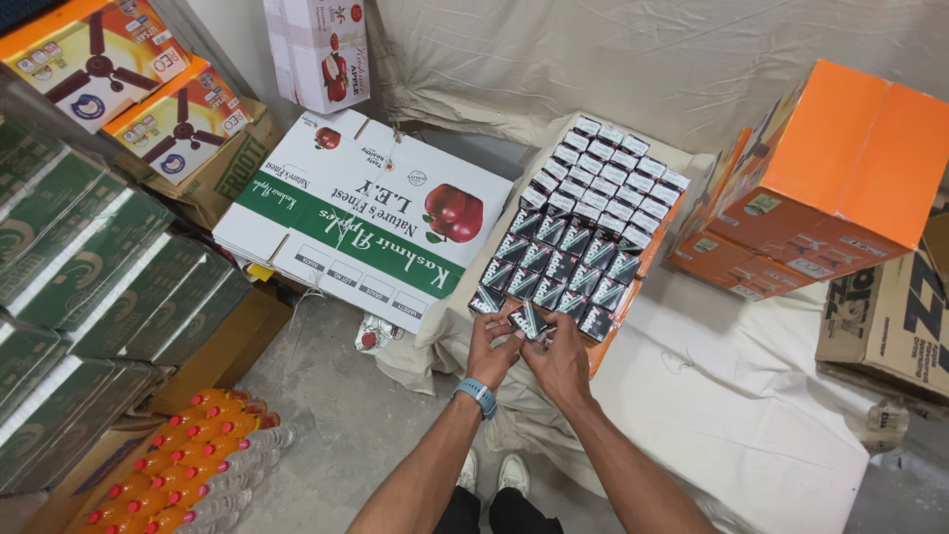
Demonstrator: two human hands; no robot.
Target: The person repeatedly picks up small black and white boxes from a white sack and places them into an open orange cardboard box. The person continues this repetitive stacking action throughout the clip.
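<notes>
- Your left hand (491,346) and right hand (560,362) meet at the near edge of the open carton (647,259); both are closed narrowly around one small dark box (531,318), fingers pinching its ends. A blue wristband (478,394) sits on your left wrist.
- The small dark box sits at the front row of the carton, touching its neighbours in the packed grid of small boxes (578,232).
- Handling, as a judgement: the box looks light and stiff, thin card that would dent under a hard squeeze. Best held by its two short ends or flat faces, not the corners.
- The grid is tight: dark faces in the near rows, white ends in the far rows. Little finger room between the packs.
- The carton rests on a cloth-covered surface (751,396).
- To your right, well apart: a large orange carton (840,178), tilted, and a brown cardboard box (890,316).
- To your left: a flattened apple carton (366,213) just beside the surface.
- Farther left: green shrink-wrapped packs (89,277) on shelves, ceiling fan boxes (119,69) above, and orange bottles (188,455) on the floor.
- Nothing blocks your hands directly.
</notes>
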